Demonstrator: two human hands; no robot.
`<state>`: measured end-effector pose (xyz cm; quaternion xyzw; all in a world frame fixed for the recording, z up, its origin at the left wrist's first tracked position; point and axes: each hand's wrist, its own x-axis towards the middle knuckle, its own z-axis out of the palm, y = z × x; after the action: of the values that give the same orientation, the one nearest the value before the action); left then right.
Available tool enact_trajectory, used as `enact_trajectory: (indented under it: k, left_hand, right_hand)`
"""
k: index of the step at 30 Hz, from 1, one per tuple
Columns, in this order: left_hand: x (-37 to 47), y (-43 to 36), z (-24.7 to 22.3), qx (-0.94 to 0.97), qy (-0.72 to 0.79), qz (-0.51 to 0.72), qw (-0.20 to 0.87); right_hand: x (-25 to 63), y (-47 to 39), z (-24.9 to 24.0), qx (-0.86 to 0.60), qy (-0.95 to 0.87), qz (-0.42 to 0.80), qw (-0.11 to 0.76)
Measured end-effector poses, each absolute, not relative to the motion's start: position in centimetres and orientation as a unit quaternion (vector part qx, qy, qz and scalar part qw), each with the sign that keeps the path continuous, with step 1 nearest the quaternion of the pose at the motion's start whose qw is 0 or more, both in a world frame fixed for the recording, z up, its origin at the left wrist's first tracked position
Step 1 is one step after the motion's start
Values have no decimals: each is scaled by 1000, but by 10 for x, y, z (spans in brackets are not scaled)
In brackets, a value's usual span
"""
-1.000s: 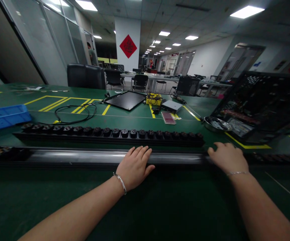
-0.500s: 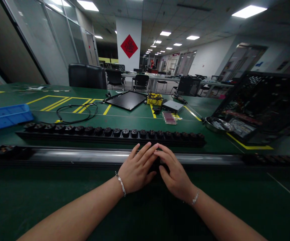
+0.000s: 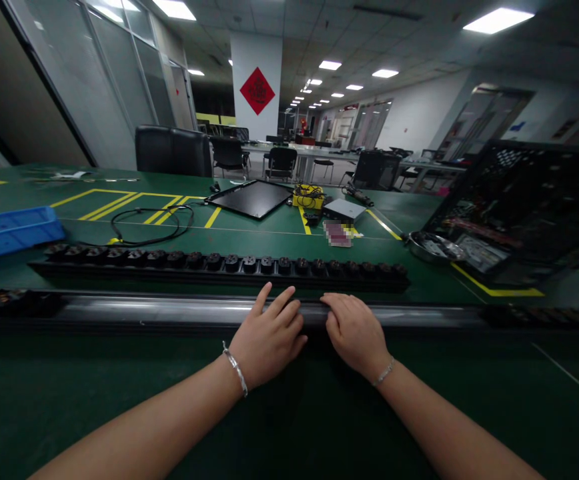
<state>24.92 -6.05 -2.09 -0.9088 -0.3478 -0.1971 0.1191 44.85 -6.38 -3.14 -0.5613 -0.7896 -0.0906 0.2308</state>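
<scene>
Two bare hands rest side by side on a long shiny metal rail (image 3: 169, 311) that runs across the green mat-covered workbench (image 3: 119, 400). Starting at nine o'clock, a blue plastic tray (image 3: 12, 231) sits at the bench edge, and just right of it a black looped cable (image 3: 152, 227) lies on the yellow floor-style markings. Toward the middle, a long black power strip (image 3: 219, 265) with a row of round sockets stretches just beyond the rail, parallel to it. The left hand (image 3: 269, 337), a silver bracelet at its wrist, lies palm down at six o'clock with fingers loosely spread over the rail, gripping nothing. Just beside it, the right hand (image 3: 354, 333) presses flat on the same rail, fingers curled a little over the top, nothing clamped. At twelve o'clock lies a flat black panel (image 3: 252, 199). Out at three o'clock, a round metal bowl (image 3: 432, 248) sits beside an open black computer case (image 3: 519, 213).
</scene>
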Motion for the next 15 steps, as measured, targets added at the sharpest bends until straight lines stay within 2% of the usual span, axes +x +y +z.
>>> enact_trajectory:
  k: [3, 7, 11, 15]
  left_hand:
    - [242, -68, -7, -887, -409, -154, 147]
    - [224, -78, 12, -854, -490, -32, 175]
    - [204, -77, 31, -831, -533, 68, 146]
    - [178, -59, 43, -801, -584, 97, 89]
  right_hand:
    - [449, -64, -31, -561, -789, -93, 234]
    - [449, -64, -31, -560, -787, -101, 237]
    - [449, -64, -31, -561, -787, -105, 234]
    - [448, -64, -31, -568, -784, -101, 230]
